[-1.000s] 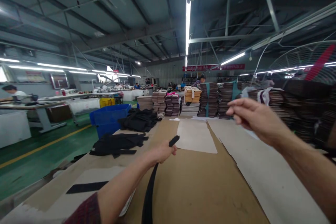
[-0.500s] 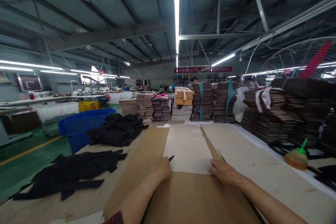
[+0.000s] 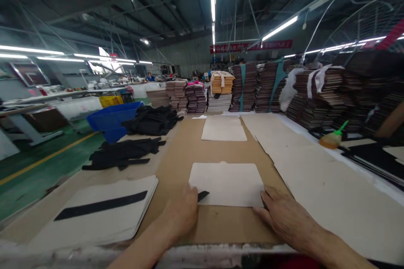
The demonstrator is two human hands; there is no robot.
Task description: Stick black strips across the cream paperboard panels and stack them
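A pale rectangular sheet [image 3: 225,183] lies on the brown board [image 3: 176,147] between my hands. My left hand [image 3: 183,210] is closed at its lower left corner, around a small black piece [image 3: 203,196] that sticks out to the right over the sheet. With its fingers bent, my right hand [image 3: 280,214] pinches the lower right corner of the same sheet. Farther back on the board is another pale sheet [image 3: 224,128]. To the left, a black strip [image 3: 101,205] rests across a small stack of pale sheets [image 3: 126,214].
Black strips lie in piles [image 3: 154,121] at the left beside a blue bin [image 3: 115,117]. Tall bundled stacks [image 3: 246,88] line the back. A bottle with a green nozzle [image 3: 331,139] stands at the right, near a person's arm [image 3: 391,119].
The view has tilted down. The sheet between my hands is now nearer, apart from the one left farther back. The left stack with the black strip has come into view.
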